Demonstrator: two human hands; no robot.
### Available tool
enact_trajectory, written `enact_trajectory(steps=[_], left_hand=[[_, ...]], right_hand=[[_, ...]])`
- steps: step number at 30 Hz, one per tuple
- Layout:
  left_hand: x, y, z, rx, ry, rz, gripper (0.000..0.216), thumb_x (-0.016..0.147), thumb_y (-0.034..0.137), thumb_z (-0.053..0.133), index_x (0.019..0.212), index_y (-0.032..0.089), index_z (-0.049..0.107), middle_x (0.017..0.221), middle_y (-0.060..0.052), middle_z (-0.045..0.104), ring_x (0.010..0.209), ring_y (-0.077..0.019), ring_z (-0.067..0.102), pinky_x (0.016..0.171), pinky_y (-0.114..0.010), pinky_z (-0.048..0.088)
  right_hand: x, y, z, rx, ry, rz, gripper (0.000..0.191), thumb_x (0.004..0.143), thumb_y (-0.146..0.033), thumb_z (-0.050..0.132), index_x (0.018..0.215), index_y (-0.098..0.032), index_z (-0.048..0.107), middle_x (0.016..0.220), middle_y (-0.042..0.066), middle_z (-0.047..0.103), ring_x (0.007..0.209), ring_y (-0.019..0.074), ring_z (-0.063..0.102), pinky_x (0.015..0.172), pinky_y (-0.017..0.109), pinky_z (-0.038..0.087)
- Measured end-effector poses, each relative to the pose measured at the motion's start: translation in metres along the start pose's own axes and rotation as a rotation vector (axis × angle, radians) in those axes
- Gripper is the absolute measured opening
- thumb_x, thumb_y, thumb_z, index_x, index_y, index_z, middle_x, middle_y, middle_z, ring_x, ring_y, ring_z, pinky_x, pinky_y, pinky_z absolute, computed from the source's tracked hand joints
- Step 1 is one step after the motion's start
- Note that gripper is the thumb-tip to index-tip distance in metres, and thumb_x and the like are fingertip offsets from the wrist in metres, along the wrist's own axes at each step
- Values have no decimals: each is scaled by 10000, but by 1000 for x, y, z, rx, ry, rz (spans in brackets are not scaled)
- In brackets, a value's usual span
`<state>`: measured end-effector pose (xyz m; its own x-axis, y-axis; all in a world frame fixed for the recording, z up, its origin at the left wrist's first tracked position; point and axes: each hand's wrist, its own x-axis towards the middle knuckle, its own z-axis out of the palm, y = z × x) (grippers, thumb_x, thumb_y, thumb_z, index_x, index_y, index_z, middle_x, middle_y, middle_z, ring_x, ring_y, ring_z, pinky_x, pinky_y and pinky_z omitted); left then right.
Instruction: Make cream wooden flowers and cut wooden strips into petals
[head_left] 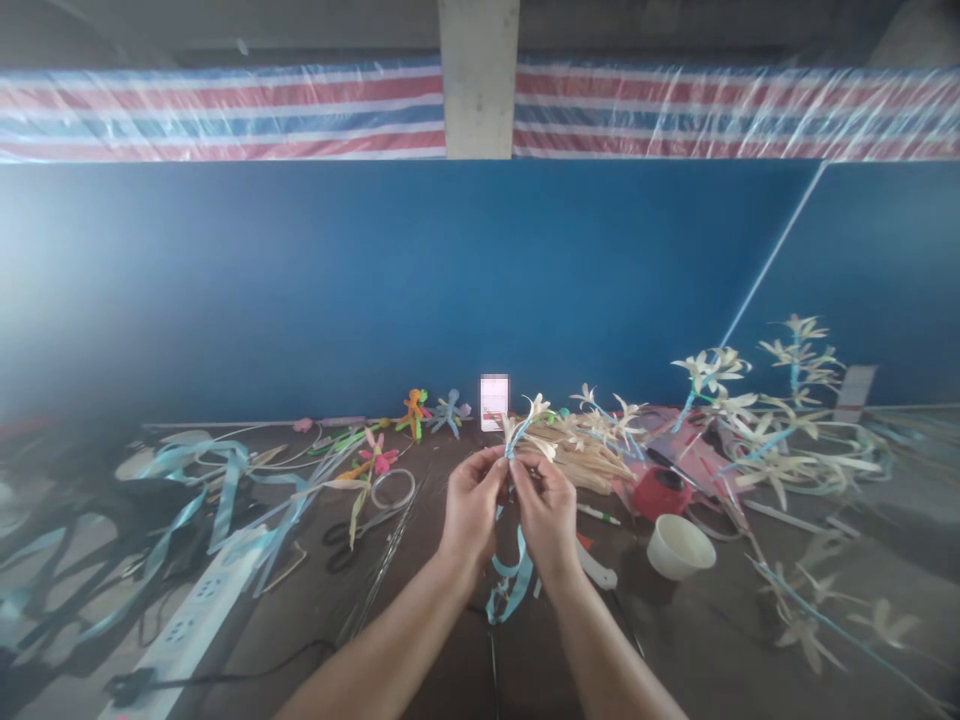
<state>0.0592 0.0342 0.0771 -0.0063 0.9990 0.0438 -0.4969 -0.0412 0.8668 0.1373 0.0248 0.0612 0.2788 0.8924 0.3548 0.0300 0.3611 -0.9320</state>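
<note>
In the middle of the view, my left hand and my right hand meet, thumbs and fingers pinched together. Between them they grip the stem of a cream artificial flower whose petals stick up above the fingertips. Light blue ribbon wraps the stem and hangs in a loop below the hands. The exact spot under the fingertips is hidden. Just behind the hands lies a bundle of pale, straw-like strips.
A white power strip, blue ribbons and scissors lie at left. A phone stands against the blue wall. At right are a white cup, a red tape roll and several finished flower stems.
</note>
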Motion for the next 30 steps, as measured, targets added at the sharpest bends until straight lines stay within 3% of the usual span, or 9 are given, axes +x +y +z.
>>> enact_trajectory(steps=[8, 14, 20, 30], left_hand=[[-1, -1, -1, -19, -49, 8, 238, 648, 250, 635, 851, 125, 623, 623, -2, 594, 442, -44, 444, 511, -186, 382], [-3, 2, 2, -86, -46, -36, 276, 624, 267, 654, 861, 128, 623, 731, -46, 644, 603, -119, 567, 577, -217, 425], [1, 1, 3, -143, -25, -79, 275, 598, 257, 678, 834, 145, 595, 721, -30, 641, 580, -108, 574, 558, -208, 426], [1, -1, 4, -84, -26, 11, 262, 623, 279, 659, 828, 139, 574, 729, -39, 651, 616, -137, 600, 594, -237, 445]], right_hand=[[0, -3, 0, 23, -2, -12, 167, 764, -282, 509, 839, -168, 606, 698, 27, 622, 602, 146, 557, 560, 250, 444], [0, 0, 2, 86, 8, -16, 187, 751, -278, 521, 861, -167, 623, 758, 40, 635, 671, 163, 573, 628, 277, 455], [3, 6, 1, 76, 14, 0, 197, 737, -282, 531, 859, -174, 641, 779, 37, 655, 708, 182, 592, 606, 266, 454], [9, 2, -1, 26, -35, 26, 174, 712, -291, 553, 785, -166, 648, 729, 39, 657, 687, 186, 595, 629, 285, 452]])
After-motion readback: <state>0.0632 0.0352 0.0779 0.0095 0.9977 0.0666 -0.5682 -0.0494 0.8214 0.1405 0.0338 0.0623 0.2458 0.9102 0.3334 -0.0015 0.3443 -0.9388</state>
